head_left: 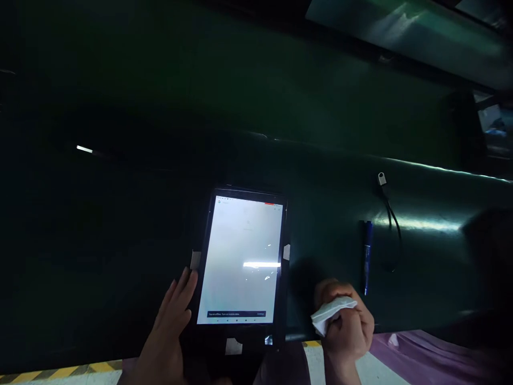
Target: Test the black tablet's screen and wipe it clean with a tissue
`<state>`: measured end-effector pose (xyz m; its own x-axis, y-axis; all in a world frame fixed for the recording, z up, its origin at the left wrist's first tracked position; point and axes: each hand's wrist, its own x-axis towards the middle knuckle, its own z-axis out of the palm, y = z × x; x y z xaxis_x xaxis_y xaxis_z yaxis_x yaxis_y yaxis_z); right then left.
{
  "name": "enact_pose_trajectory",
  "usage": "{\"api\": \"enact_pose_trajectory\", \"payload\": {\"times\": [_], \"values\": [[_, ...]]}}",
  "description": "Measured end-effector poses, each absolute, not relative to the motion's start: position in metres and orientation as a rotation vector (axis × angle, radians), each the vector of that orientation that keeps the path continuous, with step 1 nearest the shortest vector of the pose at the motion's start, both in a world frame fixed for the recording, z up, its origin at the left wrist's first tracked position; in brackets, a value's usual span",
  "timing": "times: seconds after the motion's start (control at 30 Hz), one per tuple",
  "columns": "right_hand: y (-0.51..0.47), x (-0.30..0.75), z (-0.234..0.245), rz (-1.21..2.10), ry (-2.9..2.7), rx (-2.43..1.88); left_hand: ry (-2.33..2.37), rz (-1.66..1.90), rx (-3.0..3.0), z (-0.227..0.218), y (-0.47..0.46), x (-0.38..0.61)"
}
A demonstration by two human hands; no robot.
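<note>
1. From where I stand, the left hand lies at the tablet's left edge, seemingly touching it, fingers straight and close together, gripping nothing.
2. The tablet sits on the table in front of the person, between both hands: a flat, glossy rectangle, slightly tilted, in a broad black border. Its lit screen is pale grey-white, with a dark message bar near the bottom, a small red mark at top right and a white light streak reflected across it. Whitish patches mark the border.
3. Beneath everything, the table is dark green, smooth and shiny.
4. The right hand is curled tightly around a white cloth, soft, thin and crumpled, well clear of the screen.
5. Just beyond lies a slim blue marker, capped and glossy.
6. Rightmost, a thin black cable bends round from a metallic end.
</note>
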<state>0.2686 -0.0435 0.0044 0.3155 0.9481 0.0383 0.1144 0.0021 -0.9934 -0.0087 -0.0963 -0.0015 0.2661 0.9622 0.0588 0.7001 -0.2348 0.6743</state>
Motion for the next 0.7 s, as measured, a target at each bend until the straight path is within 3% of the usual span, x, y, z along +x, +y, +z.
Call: {"api": "enact_pose_trajectory", "payload": {"times": [0.17,0.27,0.7], "values": [[-0.068,0.268,0.014,0.976,-1.315,-1.821,1.595,0.599,2.003,-0.003,-0.105,-0.018],[-0.084,0.256,0.021,1.037,-1.321,-1.934,1.719,0.362,1.83,-0.001,-0.108,-0.02],[-0.095,0.232,0.023,1.023,-1.297,-1.819,1.847,0.11,1.83,0.002,-0.093,-0.005]]}}
